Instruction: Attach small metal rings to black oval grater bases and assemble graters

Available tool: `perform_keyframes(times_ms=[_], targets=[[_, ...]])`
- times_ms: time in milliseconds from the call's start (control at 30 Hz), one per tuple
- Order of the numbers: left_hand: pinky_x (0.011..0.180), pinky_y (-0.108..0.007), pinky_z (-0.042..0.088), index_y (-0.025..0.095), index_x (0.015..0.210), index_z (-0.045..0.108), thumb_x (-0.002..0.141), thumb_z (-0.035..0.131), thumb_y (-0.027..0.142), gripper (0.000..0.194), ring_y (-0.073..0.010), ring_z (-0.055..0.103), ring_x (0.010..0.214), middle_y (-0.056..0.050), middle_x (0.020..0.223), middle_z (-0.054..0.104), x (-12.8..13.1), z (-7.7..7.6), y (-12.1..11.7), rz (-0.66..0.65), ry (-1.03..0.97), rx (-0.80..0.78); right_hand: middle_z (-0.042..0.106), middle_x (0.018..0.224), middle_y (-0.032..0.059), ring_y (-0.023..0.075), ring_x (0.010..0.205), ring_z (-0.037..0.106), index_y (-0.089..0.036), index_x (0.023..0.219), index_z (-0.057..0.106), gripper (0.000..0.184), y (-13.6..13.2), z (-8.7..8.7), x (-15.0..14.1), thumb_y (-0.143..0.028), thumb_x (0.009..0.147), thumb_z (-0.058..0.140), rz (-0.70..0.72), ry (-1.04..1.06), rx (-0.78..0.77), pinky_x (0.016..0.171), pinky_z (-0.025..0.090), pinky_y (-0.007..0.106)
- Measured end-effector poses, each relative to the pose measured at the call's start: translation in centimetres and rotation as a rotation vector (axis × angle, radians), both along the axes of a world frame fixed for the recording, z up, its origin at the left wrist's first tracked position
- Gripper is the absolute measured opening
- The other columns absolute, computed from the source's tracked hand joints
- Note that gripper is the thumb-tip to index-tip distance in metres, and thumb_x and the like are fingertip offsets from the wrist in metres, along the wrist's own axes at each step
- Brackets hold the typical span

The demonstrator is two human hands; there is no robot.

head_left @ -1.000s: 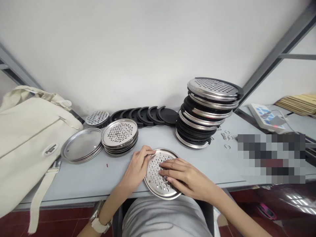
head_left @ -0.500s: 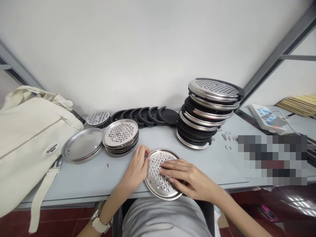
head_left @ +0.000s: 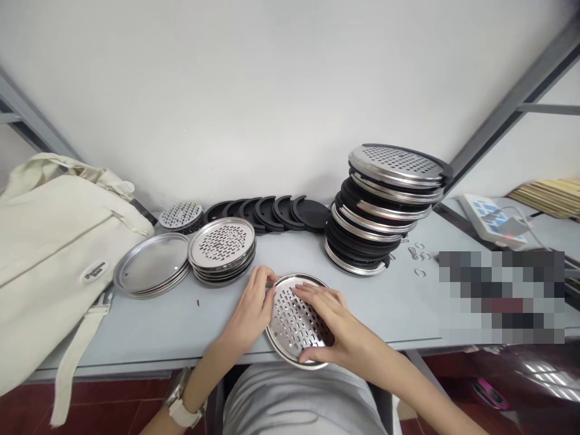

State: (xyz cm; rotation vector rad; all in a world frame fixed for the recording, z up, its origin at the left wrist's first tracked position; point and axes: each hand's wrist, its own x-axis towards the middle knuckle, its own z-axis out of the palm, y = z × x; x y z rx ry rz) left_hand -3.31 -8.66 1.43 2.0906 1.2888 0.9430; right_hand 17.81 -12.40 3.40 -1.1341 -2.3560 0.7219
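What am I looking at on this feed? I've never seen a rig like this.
There is no machine: you see a person's two bare hands, and every picture comes from one camera worn on their head, looking forward and down.

The left hand pinches the left rim of a perforated metal plate. The right hand is spread over the plate's right side, its thumb by the near rim. The plate is at the near edge of the table.

Farther left are plain metal discs and a stack of perforated discs. Overlapping black discs lie along the wall. To the right stands a tall uneven stack, with small metal rings beside it. A cream bag is at far left.
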Motion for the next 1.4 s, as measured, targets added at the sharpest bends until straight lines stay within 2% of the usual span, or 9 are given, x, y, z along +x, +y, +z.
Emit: perform_keyframes(times_ms=[200,433,667,833,1067,1400], targets=[[0.088,-0.035,0.043,0.021,0.096,0.04,0.09,0.036,0.009,0.014,-0.0175,0.049,0.096,-0.003,0.096,0.046,0.0,-0.1,0.0,-0.004,-0.01,-0.015,0.041,0.147,0.0131,0.0268,0.138,0.031,-0.022,0.144,0.036,0.077,0.1,0.0,0.4,-0.055,0.08,0.065,0.039,-0.067,0.025,0.112,0.029,0.046],[0.087,-0.037,0.043,0.021,0.097,0.04,0.09,0.034,0.008,0.016,-0.0189,0.048,0.096,-0.004,0.095,0.046,0.2,-0.1,0.0,-0.007,-0.01,-0.019,0.043,0.141,0.0154,0.0298,0.134,0.036,-0.021,0.137,0.047,0.068,0.2,-0.5,0.4,-0.049,0.079,0.069,0.052,-0.048,0.078,0.108,0.036,0.045],[0.084,-0.036,0.044,0.021,0.095,0.041,0.089,0.034,0.008,0.016,-0.0186,0.05,0.093,-0.004,0.093,0.047,0.5,0.1,-0.1,0.009,-0.005,0.025,0.042,0.137,0.0156,0.0318,0.13,0.033,-0.02,0.136,0.045,0.077,1.1,-1.4,0.2,-0.048,0.071,0.075,0.072,0.014,0.078,0.107,0.034,0.047],[0.084,-0.035,0.045,0.021,0.095,0.042,0.088,0.034,0.007,0.017,-0.0185,0.05,0.093,-0.004,0.093,0.048,0.6,0.0,0.0,0.012,-0.003,0.017,0.042,0.133,0.015,0.0313,0.123,0.037,-0.02,0.134,0.045,0.082,1.4,-1.1,0.2,-0.05,0.065,0.078,0.074,0.02,0.055,0.105,0.034,0.046],[0.084,-0.035,0.045,0.021,0.095,0.042,0.088,0.035,0.007,0.017,-0.0184,0.051,0.092,-0.004,0.093,0.048,0.5,-0.1,-0.1,0.013,0.001,0.029,0.047,0.126,0.0137,0.0307,0.117,0.042,-0.02,0.135,0.043,0.085,1.6,-0.4,0.1,-0.049,0.064,0.079,0.083,0.04,0.028,0.102,0.036,0.046],[0.086,-0.035,0.044,0.021,0.096,0.04,0.087,0.036,0.006,0.018,-0.0183,0.05,0.094,-0.004,0.094,0.046,0.2,0.0,0.0,-0.019,-0.002,0.007,0.047,0.126,0.0126,0.0305,0.115,0.043,-0.021,0.132,0.041,0.085,1.4,-0.8,0.2,-0.056,0.064,0.077,0.027,0.048,0.002,0.099,0.037,0.044]])
